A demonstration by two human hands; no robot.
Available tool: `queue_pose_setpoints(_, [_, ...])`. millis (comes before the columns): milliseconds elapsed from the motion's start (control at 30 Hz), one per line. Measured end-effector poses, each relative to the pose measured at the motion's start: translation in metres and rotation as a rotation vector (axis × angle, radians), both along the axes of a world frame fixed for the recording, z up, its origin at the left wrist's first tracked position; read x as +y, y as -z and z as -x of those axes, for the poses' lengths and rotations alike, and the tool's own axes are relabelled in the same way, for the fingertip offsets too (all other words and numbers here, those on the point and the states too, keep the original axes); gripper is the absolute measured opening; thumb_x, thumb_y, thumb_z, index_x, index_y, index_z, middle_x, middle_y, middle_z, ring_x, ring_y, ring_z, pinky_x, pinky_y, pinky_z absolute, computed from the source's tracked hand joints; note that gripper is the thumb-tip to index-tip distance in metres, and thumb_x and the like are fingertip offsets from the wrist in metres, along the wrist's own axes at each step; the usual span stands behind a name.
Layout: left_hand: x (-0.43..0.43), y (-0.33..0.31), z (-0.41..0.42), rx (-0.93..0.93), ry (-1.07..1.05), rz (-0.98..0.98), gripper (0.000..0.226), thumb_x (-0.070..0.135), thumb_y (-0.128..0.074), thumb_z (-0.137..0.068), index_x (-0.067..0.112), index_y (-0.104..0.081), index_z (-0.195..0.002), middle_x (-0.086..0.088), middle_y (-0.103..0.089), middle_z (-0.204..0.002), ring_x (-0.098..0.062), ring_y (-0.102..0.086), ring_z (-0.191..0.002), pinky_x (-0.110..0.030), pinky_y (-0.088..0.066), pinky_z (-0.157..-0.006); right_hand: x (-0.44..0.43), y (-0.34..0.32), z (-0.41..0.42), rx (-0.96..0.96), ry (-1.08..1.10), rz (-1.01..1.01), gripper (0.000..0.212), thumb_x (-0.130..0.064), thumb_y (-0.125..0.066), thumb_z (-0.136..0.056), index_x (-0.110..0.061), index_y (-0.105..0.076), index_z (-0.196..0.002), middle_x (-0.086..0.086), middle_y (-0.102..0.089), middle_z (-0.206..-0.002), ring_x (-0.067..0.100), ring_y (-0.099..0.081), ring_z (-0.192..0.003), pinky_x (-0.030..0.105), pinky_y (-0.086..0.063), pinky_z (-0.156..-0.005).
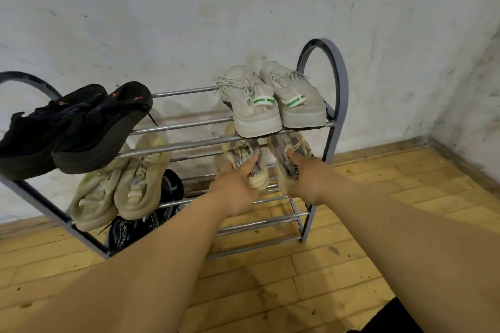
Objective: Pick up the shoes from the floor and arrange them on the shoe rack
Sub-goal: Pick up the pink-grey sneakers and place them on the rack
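Observation:
A grey metal shoe rack [336, 84] with three tiers of bars stands against the wall. My left hand [235, 189] grips the heel of a beige and purple sneaker [244, 150] at the right end of the middle tier. My right hand [308, 178] grips its mate [289, 143] beside it. Both shoes point toward the wall and lie partly under the top bars. On the top tier sit a black pair [81, 127] at the left and a pale grey pair [270, 100] with green heel tabs at the right.
A dirty yellowish pair [121, 184] lies on the middle tier at the left, and a black patterned pair [140, 222] on the bottom tier below it. The white wall [243, 8] is directly behind the rack. Wooden floor [297, 278] spreads in front, with a corner at the right.

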State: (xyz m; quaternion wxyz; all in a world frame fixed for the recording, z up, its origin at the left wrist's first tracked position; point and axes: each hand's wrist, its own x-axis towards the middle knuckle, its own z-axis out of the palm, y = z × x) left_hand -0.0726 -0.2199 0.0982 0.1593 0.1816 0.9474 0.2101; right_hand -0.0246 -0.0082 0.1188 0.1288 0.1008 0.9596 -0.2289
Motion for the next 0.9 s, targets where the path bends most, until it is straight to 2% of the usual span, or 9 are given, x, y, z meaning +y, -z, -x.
queue_pose_setpoints(67, [-0.007,0.009,0.002,-0.002,0.015,-0.045,0.085,0.040,-0.059,-0.091,0.055,-0.008,-0.157,-0.010,-0.005,-0.170,-0.039,-0.028,-0.150,-0.048,-0.034,-0.119,0.000,0.002,-0.001,0.027,0.011,0.009,0.105,-0.024,-0.077,-0.086,-0.038,-0.007,-0.163,0.016,-0.051,-0.145,0.032,-0.063,-0.100,0.032,-0.050,-0.075])
queue_pose_setpoints(133, [-0.008,0.013,0.001,-0.010,0.017,-0.081,0.079,0.041,-0.057,-0.094,0.054,-0.013,-0.157,-0.009,0.000,-0.171,-0.039,-0.039,-0.144,-0.047,-0.038,-0.117,-0.001,0.004,-0.001,0.040,0.030,0.020,0.104,-0.020,-0.076,-0.085,-0.040,-0.008,-0.163,0.015,-0.044,-0.150,0.034,-0.065,-0.104,0.032,-0.049,-0.075])
queue_pose_setpoints(200, [-0.006,0.013,-0.001,-0.010,0.013,-0.101,0.075,0.036,-0.057,-0.097,0.051,-0.017,-0.159,-0.009,0.004,-0.171,-0.038,-0.044,-0.142,-0.046,-0.039,-0.116,-0.002,0.005,0.002,0.053,0.046,0.032,0.100,-0.014,-0.069,-0.087,-0.042,-0.009,-0.162,0.015,-0.034,-0.156,0.032,-0.063,-0.101,0.031,-0.049,-0.072])
queue_pose_setpoints(300, [-0.004,0.012,-0.004,-0.004,0.029,-0.107,0.073,0.033,-0.058,-0.100,0.047,-0.019,-0.160,-0.009,0.002,-0.172,-0.036,-0.036,-0.148,-0.045,-0.034,-0.120,-0.002,0.006,0.007,0.113,0.087,0.040,0.093,-0.009,-0.062,-0.088,-0.040,-0.014,-0.162,0.011,-0.024,-0.162,0.030,-0.063,-0.097,0.030,-0.049,-0.066])
queue_pose_setpoints(367, [-0.004,0.011,-0.006,-0.006,0.031,-0.124,0.072,0.035,-0.057,-0.101,0.048,-0.017,-0.160,-0.008,0.002,-0.172,-0.035,-0.025,-0.154,-0.047,-0.029,-0.123,-0.003,0.008,0.008,0.117,0.086,0.033,0.092,-0.008,-0.061,-0.089,-0.038,-0.015,-0.163,0.010,-0.025,-0.162,0.028,-0.060,-0.098,0.031,-0.049,-0.068])
queue_pose_setpoints(467, [0.001,0.011,-0.009,0.011,0.037,-0.137,0.072,0.034,-0.055,-0.103,0.048,-0.014,-0.160,-0.008,0.003,-0.173,-0.031,-0.010,-0.158,-0.048,-0.023,-0.125,-0.002,0.009,0.008,0.094,0.073,0.032,0.094,-0.005,-0.061,-0.089,-0.037,-0.012,-0.164,0.012,-0.023,-0.163,0.030,-0.060,-0.110,0.031,-0.047,-0.074])
queue_pose_setpoints(567, [0.007,0.010,-0.012,0.010,0.025,-0.123,0.074,0.032,-0.053,-0.104,0.051,-0.008,-0.160,-0.010,0.008,-0.172,-0.030,-0.002,-0.159,-0.050,-0.020,-0.126,-0.001,0.007,0.008,0.075,0.067,0.025,0.095,-0.004,-0.060,-0.091,-0.037,-0.009,-0.164,0.014,-0.019,-0.164,0.027,-0.059,-0.103,0.031,-0.048,-0.074])
queue_pose_setpoints(767, [0.012,0.004,-0.014,0.009,0.033,-0.041,0.078,0.032,-0.050,-0.106,0.054,0.004,-0.158,-0.013,0.013,-0.172,-0.036,-0.006,-0.158,-0.054,-0.022,-0.124,-0.006,0.001,0.000,0.074,0.025,-0.032,0.096,-0.009,-0.062,-0.093,-0.035,-0.005,-0.164,0.018,-0.018,-0.165,0.031,-0.048,-0.136,0.032,-0.047,-0.092])
queue_pose_setpoints(900, [-0.004,-0.004,-0.013,0.042,0.082,0.057,0.089,0.048,-0.055,-0.099,0.058,0.014,-0.154,-0.014,0.004,-0.172,-0.038,-0.015,-0.157,-0.055,-0.028,-0.122,-0.013,-0.019,-0.018,0.076,-0.010,-0.096,0.095,-0.018,-0.066,-0.088,-0.036,-0.010,-0.163,0.016,-0.024,-0.160,0.036,-0.049,-0.133,0.037,-0.049,-0.096])
